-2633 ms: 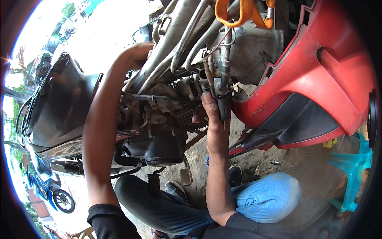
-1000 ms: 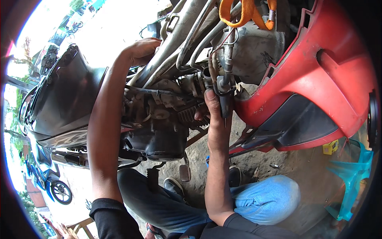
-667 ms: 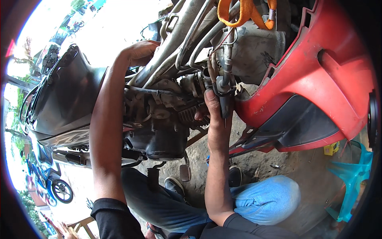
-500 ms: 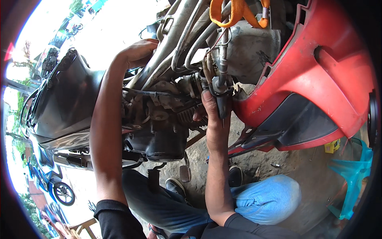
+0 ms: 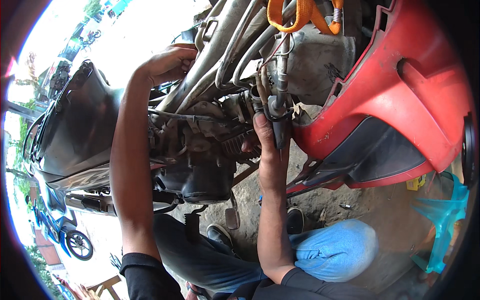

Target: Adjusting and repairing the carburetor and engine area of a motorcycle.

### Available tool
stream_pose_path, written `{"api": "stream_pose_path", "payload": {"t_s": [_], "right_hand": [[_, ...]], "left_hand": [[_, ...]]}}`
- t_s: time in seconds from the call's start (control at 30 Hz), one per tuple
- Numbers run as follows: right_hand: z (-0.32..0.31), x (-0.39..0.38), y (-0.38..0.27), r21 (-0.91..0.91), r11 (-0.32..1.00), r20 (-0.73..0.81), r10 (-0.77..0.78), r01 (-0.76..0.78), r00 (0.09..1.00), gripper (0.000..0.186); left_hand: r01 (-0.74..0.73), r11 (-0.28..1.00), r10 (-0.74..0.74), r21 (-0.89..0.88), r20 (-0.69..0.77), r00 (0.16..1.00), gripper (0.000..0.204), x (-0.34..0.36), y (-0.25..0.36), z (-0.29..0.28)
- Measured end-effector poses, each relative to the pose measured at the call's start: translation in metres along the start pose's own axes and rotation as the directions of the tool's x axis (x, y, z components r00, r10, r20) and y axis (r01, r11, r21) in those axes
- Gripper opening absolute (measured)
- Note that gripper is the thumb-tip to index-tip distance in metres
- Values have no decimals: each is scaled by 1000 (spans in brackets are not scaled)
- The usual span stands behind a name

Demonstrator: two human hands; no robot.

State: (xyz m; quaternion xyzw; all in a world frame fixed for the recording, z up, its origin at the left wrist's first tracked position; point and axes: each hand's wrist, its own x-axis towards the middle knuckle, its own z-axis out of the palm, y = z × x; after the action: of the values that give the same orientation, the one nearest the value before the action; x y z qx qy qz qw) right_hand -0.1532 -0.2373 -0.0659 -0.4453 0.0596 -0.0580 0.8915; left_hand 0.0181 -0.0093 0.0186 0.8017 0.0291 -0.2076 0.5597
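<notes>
A motorcycle with its body panels off stands before me, its metal frame tube running diagonally. My left hand is at the far side of this tube, fingers curled in, fingertips partly hidden; what they hold, if anything, does not show. My right hand is under the hoses at the middle of the bike. Its thumb presses on a dark tubular part beside a grey cone-shaped fitting, while its other fingers are mostly hidden behind. Below and left is the black engine cover.
A red front fairing stands close to the right of my right hand. An orange strap hangs at the top. The foot pedal is above my shoe. A turquoise plastic piece and a yellow box are at the right.
My left hand has drawn slightly left from the frame tube, and more of its curled fingers show. My right hand keeps its place.
</notes>
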Motion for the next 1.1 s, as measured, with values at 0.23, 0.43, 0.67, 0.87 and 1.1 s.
{"api": "stream_pose_path", "payload": {"t_s": [0.23, 0.43, 0.67, 0.87, 1.1], "right_hand": [[-3, 2, 2, -5, 1000, 46, 2, -2, 999, 51], [-3, 2, -1, -31, 999, 50, -8, 9, 999, 61], [3, 1, -2, -32, 999, -28, -27, 26, 999, 60], [-2, 1, 1, -29, 1000, -16, -9, 8, 1000, 53], [-1, 2, 4, -23, 1000, 25, 20, -19, 999, 40]], "left_hand": [[83, 988, -84, -127, -9, 996, 15, 3, -4, -3], [174, 979, -184, -110, -88, 979, 19, 10, -14, 0], [67, 994, -68, -84, -8, 998, 19, 9, -7, -7], [156, 984, -163, -89, -74, 984, 26, -1, -1, 21], [157, 981, -173, 114, 145, 974, 37, 44, -49, -20]]}}
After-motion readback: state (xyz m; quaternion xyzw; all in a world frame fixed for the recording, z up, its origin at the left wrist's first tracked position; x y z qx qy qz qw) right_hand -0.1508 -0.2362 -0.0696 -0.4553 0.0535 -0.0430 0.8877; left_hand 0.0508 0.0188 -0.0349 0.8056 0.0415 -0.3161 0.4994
